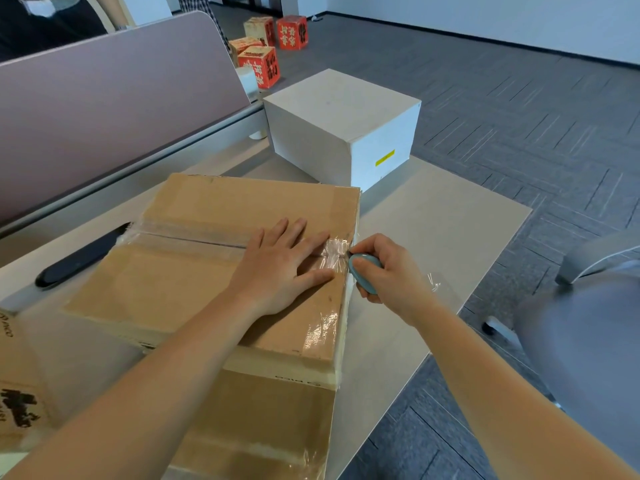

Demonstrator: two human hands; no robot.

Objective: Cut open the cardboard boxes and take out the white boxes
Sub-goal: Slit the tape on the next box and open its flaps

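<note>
A cardboard box (214,271) lies flat on the desk (433,237), filling the near half of it, its right side running close along the desk's right edge. Clear tape (194,237) crosses its top along the middle seam, and more shiny tape wraps the near right corner.

The left hand (280,268) lies flat on the box top with fingers straight and spread, palm down, pressing near the box's right edge where the tape is crumpled. It holds nothing.

The right hand (384,271) is just beyond the box's right edge, fingers curled round a small blue-grey cutter (363,273). The tip of the cutter meets the crumpled tape at the box's top right edge, right by the left fingertips. A loose scrap of clear film (433,282) lies on the desk beside the right wrist.

A white box (343,129) stands at the far right corner of the desk, apart from the cardboard box, with a small yellow label (385,157) on its right face.

A black slot (81,256) is set into the desk's left side, partly hidden by the cardboard box. A mauve partition (114,112) rises along the far left edge. Another printed cardboard box (20,389) shows at the near left corner.

On the grey carpet (502,98) beyond the desk sit several red and tan cartons (266,43). A grey chair (588,323) is at the right.
</note>
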